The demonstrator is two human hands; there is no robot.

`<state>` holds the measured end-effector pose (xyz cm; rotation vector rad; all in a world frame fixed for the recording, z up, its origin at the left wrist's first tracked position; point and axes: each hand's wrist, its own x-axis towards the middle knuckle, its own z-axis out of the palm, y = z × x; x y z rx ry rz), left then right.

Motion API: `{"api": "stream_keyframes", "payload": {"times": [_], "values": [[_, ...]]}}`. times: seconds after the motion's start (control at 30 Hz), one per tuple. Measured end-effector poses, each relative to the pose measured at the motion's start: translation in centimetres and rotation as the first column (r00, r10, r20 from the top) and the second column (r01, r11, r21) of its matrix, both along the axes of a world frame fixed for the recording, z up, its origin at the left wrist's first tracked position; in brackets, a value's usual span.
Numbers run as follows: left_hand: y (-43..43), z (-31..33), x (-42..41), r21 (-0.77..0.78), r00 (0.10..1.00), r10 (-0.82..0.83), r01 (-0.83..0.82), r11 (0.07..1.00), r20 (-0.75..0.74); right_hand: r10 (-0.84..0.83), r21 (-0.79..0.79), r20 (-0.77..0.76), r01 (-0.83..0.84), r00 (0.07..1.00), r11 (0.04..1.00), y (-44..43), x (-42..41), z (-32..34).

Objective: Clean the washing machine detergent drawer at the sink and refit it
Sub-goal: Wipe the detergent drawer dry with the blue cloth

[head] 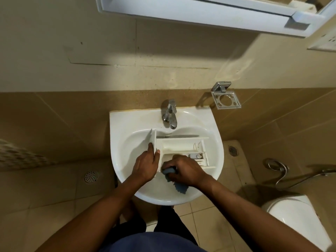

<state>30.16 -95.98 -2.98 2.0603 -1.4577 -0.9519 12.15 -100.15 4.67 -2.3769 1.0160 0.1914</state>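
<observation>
- Detergent drawer [183, 148] laid open side up in the sink [120, 128] at centre of frame, just below the tap [170, 115]. Judged so placed to let run-off collect in the bowl and to leave the compartments exposed for wiping.
- Left hand [147, 165] clamped on the drawer's front panel at its left end, thumb on the inner face, fingers on the outer. Judged a bracing grip to stop the drawer sliding under wiping pressure.
- Right hand [185, 170] curled round a blue cloth [180, 188], knuckles up, pressing it into the near compartment. Loose tail of cloth trailing toward the lower rim of the bowl.
- Both forearms entering from the bottom of frame and converging on the drawer, wrists roughly straight.
- Step in hand, by judgement: wiping. Refitting not yet begun.
</observation>
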Motion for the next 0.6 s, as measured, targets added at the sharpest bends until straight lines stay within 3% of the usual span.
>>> {"api": "stream_keyframes", "payload": {"times": [0.17, 0.27, 0.33, 0.47, 0.53, 0.6], "values": [[-0.1, 0.2, 0.0, 0.028, 1.0, 0.011, -0.011, 1.0, 0.004, -0.15, -0.135, -0.195, 0.125, 0.969, 0.983, -2.9, -1.8, 1.9], [-0.1, -0.2, 0.1, 0.016, 1.0, 0.01, -0.011, 1.0, 0.016, -0.177, -0.201, -0.037, 0.166, 0.983, 0.965, -2.3, 0.4, 2.1], [0.0, 0.0, 0.3, 0.013, 0.999, 0.035, -0.035, 0.999, -0.014, -0.106, -0.203, 0.081, 0.121, 0.991, 0.972, -0.6, 1.7, 1.3], [0.2, -0.1, 0.8, -0.013, 0.997, 0.045, -0.046, 0.999, -0.059, 0.068, -0.235, 0.088, -0.045, 0.994, 0.971, 0.8, -0.6, -0.2], [0.3, -0.1, 0.7, -0.01, 0.999, 0.02, -0.02, 1.0, -0.027, 0.029, -0.219, 0.028, -0.022, 0.999, 0.975, -0.6, -2.6, 0.4], [0.1, 0.1, 0.5, 0.015, 1.0, 0.01, -0.01, 1.0, -0.024, 0.003, -0.216, -0.147, -0.035, 0.989, 0.976, -2.1, -3.9, 1.2]]}}
